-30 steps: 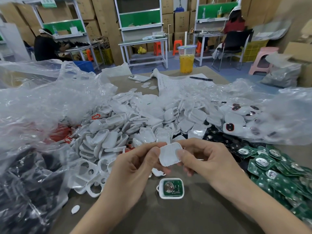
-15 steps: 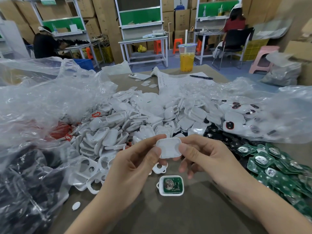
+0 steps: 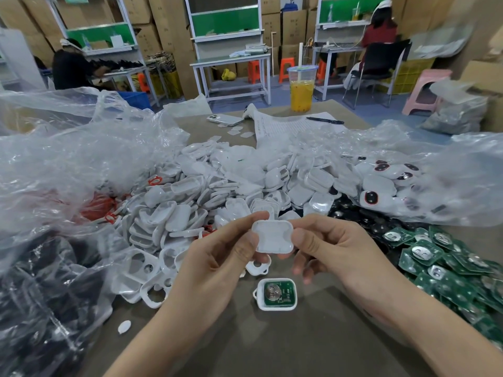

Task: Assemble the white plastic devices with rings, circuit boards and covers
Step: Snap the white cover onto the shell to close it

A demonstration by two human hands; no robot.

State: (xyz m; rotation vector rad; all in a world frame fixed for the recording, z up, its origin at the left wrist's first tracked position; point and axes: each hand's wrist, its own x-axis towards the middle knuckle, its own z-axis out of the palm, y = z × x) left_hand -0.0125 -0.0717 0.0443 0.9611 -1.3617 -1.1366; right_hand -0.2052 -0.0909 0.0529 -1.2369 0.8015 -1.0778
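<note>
I hold a white plastic cover (image 3: 273,236) above the table, hollow side towards me. My left hand (image 3: 217,265) pinches its left edge and my right hand (image 3: 334,250) pinches its right edge. Below it on the table lies a white base (image 3: 276,294) with a green circuit board and a coin cell seated in it. A small white ring piece (image 3: 258,266) lies just under my fingers. Behind them spreads a big heap of white covers (image 3: 217,186). Loose green circuit boards (image 3: 449,265) are piled at the right.
Crumpled clear plastic bags (image 3: 68,164) flank the heap on both sides. White frames (image 3: 147,278) lie at the left, finished white devices (image 3: 381,186) in the right bag. A drink cup (image 3: 301,88), a phone (image 3: 224,119), paper and a pen (image 3: 325,120) sit at the far edge.
Both hands have lifted the white cover slightly and turned it level, so its hollow inside faces me more squarely. The base with the board has stayed in place.
</note>
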